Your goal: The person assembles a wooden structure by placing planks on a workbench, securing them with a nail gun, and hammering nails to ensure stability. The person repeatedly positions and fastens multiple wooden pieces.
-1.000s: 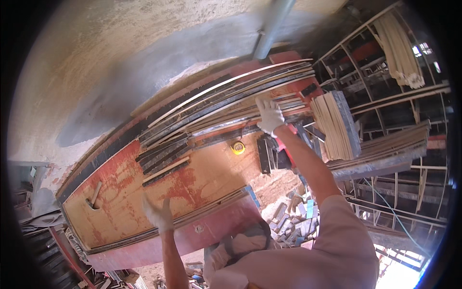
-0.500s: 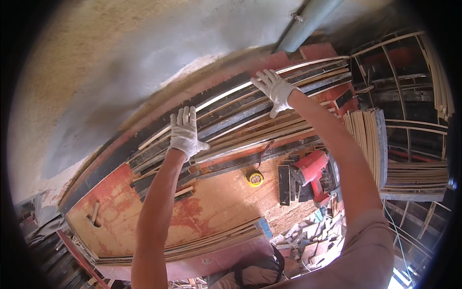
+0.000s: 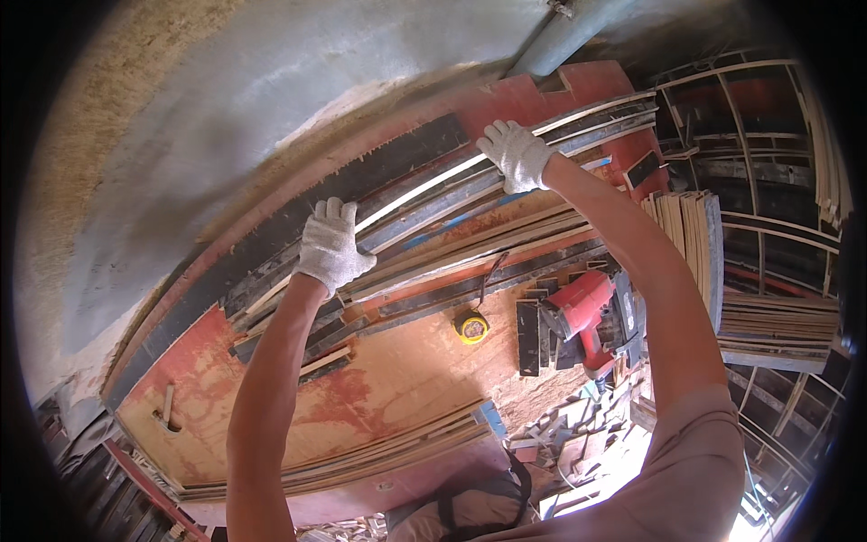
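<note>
Both my hands wear whitish work gloves and reach across a worktable [image 3: 406,370]. Long, narrow wooden strips [image 3: 423,192] with pale edges and dark faces lie side by side along its far part. My left hand [image 3: 329,244] curls its fingers over the far edge of these strips, thumb pointing right. Farther right, my right hand [image 3: 517,157] grips the same far edge with bent fingers. The undersides of the strips and my fingertips are hidden. More thin strips [image 3: 470,246] lie loosely on the near side of the held ones.
A red nail gun [image 3: 578,312] rests at the table's right, beside short dark pieces [image 3: 528,339]. Left of it lies a yellow tape measure [image 3: 471,327]. More strips [image 3: 379,459] line the near edge. Stacked strips [image 3: 677,226] stand right; wood scraps [image 3: 578,438] lie below. A wall [image 3: 190,172] rises behind.
My fingers have gone from stretched out to curled over the far strips. Those strips have drawn nearer to me, baring more of the dark band behind them.
</note>
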Demonstrator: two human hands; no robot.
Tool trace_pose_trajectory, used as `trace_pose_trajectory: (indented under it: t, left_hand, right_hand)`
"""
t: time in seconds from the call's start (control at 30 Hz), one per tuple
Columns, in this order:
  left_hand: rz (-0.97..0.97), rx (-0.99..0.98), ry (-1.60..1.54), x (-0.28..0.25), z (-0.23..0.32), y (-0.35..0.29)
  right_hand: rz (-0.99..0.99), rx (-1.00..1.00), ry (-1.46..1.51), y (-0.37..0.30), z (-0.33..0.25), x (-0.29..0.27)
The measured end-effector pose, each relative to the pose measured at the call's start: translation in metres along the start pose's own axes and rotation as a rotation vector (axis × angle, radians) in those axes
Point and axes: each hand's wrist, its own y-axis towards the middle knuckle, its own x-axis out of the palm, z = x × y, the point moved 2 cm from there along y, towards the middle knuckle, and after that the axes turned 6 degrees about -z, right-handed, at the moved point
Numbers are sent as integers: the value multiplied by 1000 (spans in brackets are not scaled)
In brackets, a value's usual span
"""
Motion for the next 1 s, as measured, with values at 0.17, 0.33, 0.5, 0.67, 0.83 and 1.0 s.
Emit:
trace_pose_trajectory:
  t: [0.17, 0.33, 0.5, 0.67, 0.83, 1.0]
  left_hand:
    - [31, 36, 52, -4, 6, 2]
    - [-168, -38, 83, -6, 7, 11]
    - [-126, -29, 62, -3, 7, 15]
    - [-84, -33, 15, -3, 13, 2]
    - [12, -24, 131, -35, 16, -25]
    - [90, -36, 68, -77, 12, -118]
  right_hand:
    - [116, 48, 124, -4, 5, 21]
    - [240, 66, 115, -4, -5, 24]
    - [66, 20, 163, 2, 0, 21]
    - [221, 41, 86, -12, -3, 24]
    - [322, 77, 41, -49, -10, -21]
    - [671, -89, 37, -113, -62, -88]
